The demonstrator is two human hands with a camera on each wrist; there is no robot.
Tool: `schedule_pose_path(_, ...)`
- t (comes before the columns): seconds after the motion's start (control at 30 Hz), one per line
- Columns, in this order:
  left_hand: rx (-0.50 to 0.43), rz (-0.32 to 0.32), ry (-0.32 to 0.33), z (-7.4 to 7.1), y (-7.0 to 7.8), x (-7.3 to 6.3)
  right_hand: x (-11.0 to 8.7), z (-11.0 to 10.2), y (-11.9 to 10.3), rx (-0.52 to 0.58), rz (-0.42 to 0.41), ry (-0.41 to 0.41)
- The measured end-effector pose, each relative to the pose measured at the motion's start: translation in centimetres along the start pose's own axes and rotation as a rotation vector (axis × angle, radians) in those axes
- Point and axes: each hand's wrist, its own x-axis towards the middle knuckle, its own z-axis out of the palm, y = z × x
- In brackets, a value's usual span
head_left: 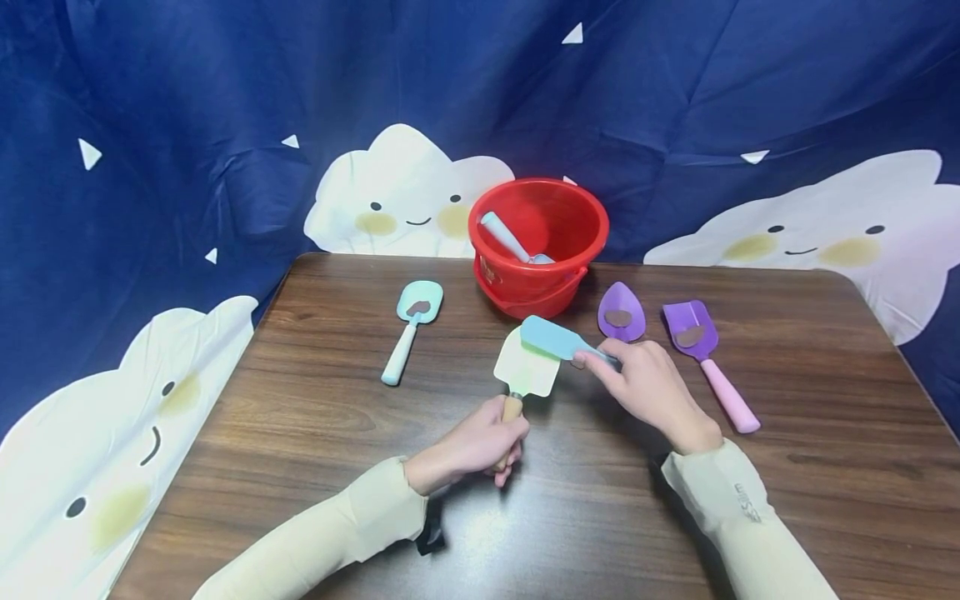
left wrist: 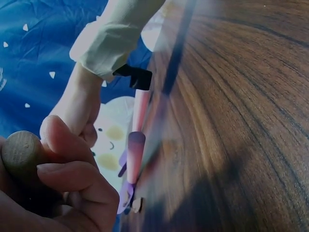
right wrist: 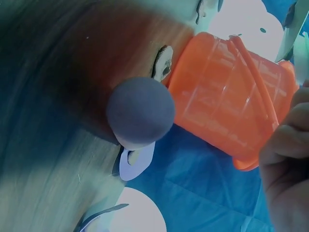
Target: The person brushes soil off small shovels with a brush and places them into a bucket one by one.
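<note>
My left hand grips the wooden handle of a small toy shovel, whose pale yellow-green blade points away from me. With its thumb and fingers, my right hand holds a blue toy shovel. The blue blade lies across the top of the pale one; whether they touch I cannot tell. Just beyond the right hand is a purple shovel with a pointed blade, its handle mostly hidden in the head view. A brown patch or piece shows on that blade.
Behind the blades stands a red bucket with a light-blue handle sticking up inside. A mint shovel lies at left on the wooden table. At right lies a purple shovel with a pink handle. A blue curtain hangs behind.
</note>
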Motion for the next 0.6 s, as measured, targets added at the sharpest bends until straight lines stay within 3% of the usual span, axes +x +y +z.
schedule_pose_path(0.2,0.009,-0.001,-0.007,-0.06,-0.19,0.02,0.2,-0.36,0.09,0.029,0.054,0.068)
schedule_pose_path(0.6,0.01,0.001,-0.003,-0.1,-0.28,0.07,0.34,-0.8,0.08,0.039,0.115,0.127)
